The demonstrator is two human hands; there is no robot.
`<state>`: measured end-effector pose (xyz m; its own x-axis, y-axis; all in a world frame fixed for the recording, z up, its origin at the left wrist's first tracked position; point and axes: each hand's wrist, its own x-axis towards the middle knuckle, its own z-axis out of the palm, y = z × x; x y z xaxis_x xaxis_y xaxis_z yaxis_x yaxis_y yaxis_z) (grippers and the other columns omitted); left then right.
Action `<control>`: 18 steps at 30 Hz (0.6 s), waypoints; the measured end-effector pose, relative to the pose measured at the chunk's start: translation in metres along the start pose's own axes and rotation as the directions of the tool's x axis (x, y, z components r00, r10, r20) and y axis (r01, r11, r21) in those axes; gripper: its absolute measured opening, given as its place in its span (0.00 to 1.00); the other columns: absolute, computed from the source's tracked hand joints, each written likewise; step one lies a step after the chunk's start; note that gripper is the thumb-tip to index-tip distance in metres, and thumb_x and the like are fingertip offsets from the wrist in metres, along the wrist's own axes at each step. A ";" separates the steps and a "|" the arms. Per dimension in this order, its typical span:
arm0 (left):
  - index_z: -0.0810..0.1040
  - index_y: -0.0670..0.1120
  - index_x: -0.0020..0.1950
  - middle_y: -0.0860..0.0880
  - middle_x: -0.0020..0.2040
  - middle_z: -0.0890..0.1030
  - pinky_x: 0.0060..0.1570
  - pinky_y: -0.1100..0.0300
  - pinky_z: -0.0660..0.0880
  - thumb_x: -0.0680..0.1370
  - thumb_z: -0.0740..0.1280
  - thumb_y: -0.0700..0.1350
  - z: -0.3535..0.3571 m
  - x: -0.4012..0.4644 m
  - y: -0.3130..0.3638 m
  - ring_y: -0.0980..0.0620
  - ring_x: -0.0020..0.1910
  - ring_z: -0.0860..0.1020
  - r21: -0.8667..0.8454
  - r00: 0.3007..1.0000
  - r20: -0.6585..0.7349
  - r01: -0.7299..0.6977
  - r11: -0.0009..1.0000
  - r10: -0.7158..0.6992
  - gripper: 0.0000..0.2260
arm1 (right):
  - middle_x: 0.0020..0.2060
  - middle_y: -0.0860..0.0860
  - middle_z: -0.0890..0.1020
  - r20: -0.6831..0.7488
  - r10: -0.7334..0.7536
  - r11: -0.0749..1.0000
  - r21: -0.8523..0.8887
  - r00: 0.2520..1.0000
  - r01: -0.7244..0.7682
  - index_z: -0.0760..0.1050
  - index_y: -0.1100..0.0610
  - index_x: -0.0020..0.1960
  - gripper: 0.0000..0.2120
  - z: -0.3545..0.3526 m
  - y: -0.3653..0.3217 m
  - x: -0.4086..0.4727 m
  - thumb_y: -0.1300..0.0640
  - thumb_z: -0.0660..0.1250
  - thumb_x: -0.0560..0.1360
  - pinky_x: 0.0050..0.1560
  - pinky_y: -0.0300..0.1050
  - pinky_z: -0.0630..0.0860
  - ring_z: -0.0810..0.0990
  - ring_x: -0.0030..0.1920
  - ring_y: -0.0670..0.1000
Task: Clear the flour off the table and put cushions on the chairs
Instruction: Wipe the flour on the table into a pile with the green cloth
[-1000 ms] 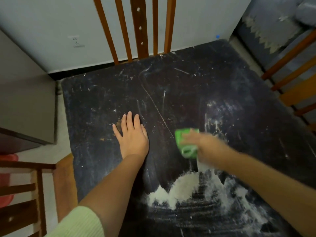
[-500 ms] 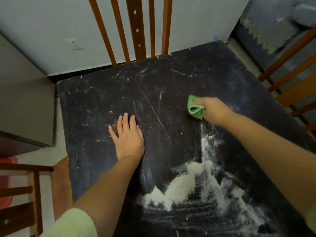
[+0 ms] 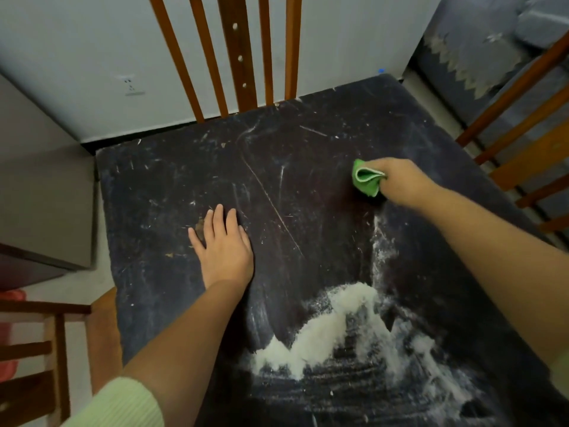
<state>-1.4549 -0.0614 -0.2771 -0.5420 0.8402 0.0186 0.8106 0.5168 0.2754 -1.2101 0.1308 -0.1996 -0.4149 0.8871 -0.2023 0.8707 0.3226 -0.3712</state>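
A dark scratched table (image 3: 160,180) fills the view. White flour (image 3: 323,331) lies heaped in a ridge near the front edge, with a thin streak running up toward the cloth. My right hand (image 3: 400,183) is shut on a folded green cloth (image 3: 366,178), pressed on the table at the right of centre, beyond the flour. My left hand (image 3: 224,248) lies flat on the table left of the flour, fingers apart and holding nothing. No cushions are in view.
A wooden chair back (image 3: 234,53) stands at the table's far edge against a white wall. Another wooden chair (image 3: 523,140) stands at the right, a third (image 3: 46,349) at the lower left. A grey cabinet (image 3: 37,192) is at the left.
My right hand has carried the green cloth away from the flour pile, up and toward the far right of the table. The left hand has stayed flat in place.
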 end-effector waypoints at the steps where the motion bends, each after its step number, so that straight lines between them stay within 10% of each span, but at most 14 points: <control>1: 0.63 0.47 0.73 0.46 0.76 0.60 0.73 0.40 0.43 0.82 0.51 0.46 0.000 0.001 0.000 0.48 0.76 0.53 -0.001 1.000 -0.004 0.000 1.000 0.000 0.19 | 0.56 0.59 0.80 0.033 0.011 0.998 -0.055 0.999 -0.009 0.77 0.56 0.60 0.20 0.006 0.005 0.002 0.70 0.60 0.72 0.55 0.45 0.71 0.78 0.56 0.59; 7: 0.64 0.46 0.73 0.46 0.76 0.60 0.72 0.39 0.44 0.82 0.51 0.46 0.000 -0.001 0.002 0.47 0.76 0.54 -0.011 1.000 0.004 -0.005 1.000 0.005 0.19 | 0.50 0.51 0.83 0.260 -0.123 0.992 0.056 0.958 0.112 0.78 0.48 0.55 0.11 0.036 -0.023 -0.102 0.59 0.66 0.75 0.51 0.45 0.79 0.82 0.46 0.50; 12: 0.64 0.46 0.73 0.45 0.76 0.60 0.72 0.39 0.43 0.82 0.52 0.46 -0.002 0.000 0.002 0.47 0.76 0.53 -0.009 1.000 0.005 -0.003 1.000 0.003 0.19 | 0.50 0.47 0.82 0.563 -0.292 0.956 0.154 0.773 0.250 0.78 0.49 0.54 0.15 0.022 -0.045 -0.150 0.64 0.60 0.75 0.53 0.41 0.78 0.81 0.49 0.47; 18: 0.63 0.46 0.73 0.46 0.76 0.60 0.73 0.40 0.43 0.82 0.51 0.46 -0.002 0.000 0.001 0.48 0.76 0.53 0.007 1.000 0.004 -0.002 1.000 0.002 0.19 | 0.53 0.55 0.82 0.002 0.020 1.000 0.017 1.000 -0.020 0.78 0.56 0.58 0.18 -0.016 0.011 -0.022 0.69 0.60 0.73 0.52 0.41 0.71 0.78 0.51 0.51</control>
<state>-1.4540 -0.0610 -0.2751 -0.5394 0.8419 0.0155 0.8134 0.5162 0.2683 -1.1868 0.1206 -0.1847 -0.3977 0.8928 -0.2116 0.8744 0.2990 -0.3821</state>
